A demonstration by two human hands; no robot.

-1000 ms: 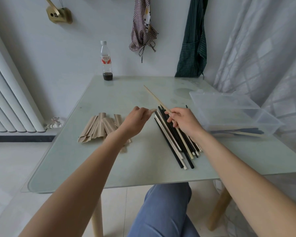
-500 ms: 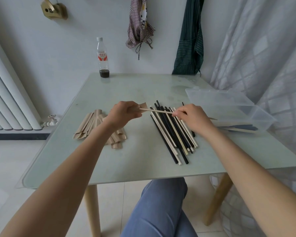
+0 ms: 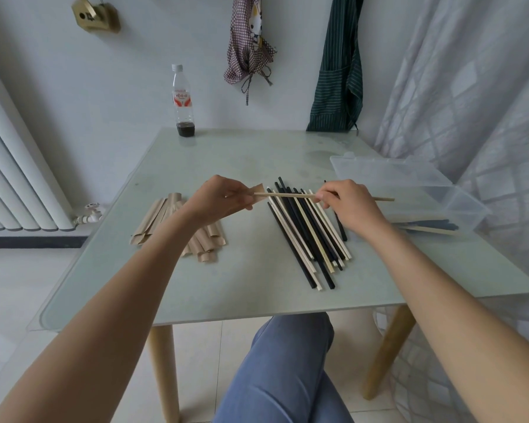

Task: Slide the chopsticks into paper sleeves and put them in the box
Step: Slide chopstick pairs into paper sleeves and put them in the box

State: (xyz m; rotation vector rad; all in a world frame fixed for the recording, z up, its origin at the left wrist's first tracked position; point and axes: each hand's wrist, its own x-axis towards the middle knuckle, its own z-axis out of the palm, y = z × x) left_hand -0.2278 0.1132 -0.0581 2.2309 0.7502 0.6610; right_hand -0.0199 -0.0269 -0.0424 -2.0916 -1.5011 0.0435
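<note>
Person's knee [image 3: 275,370] in blue trousers under the table's near edge. Glass table [image 3: 226,288], pale wooden legs.

Both hands up over the table's middle. Left hand [image 3: 223,198] pinches a brown paper sleeve [image 3: 258,190], open end facing right. Right hand [image 3: 351,206] pinches a light wooden chopstick [image 3: 287,195] near its middle, held level, tip right at the sleeve's mouth; whether it is inside yet, can't tell. Thick end sticks out past the right hand toward the box.

Handling, as a guess: chopstick is light, stiff, thin, fairly smooth, so grip mid-shaft or further back and steer the tip. Sleeve is flimsy paper that crushes easily; hold it lightly by the edges near the mouth so it stays open.

Below the hands: pile of loose chopsticks [image 3: 306,236], black and pale, fanned toward the near edge. Stack of empty sleeves [image 3: 162,218] toward the left edge, partly hidden by the left forearm. Clear plastic box [image 3: 440,193] at the right edge, lid open behind it, a few sticks inside, apparently one dark and one pale; sleeved or not, unclear.

Bottle [image 3: 183,102] with dark liquid at the far left corner. Beyond: white wall, radiator [image 3: 19,178] left, checked cloth [image 3: 249,47] and green striped apron [image 3: 339,71] hanging, curtain [image 3: 471,87] right, small wooden box [image 3: 95,16] on the wall.
</note>
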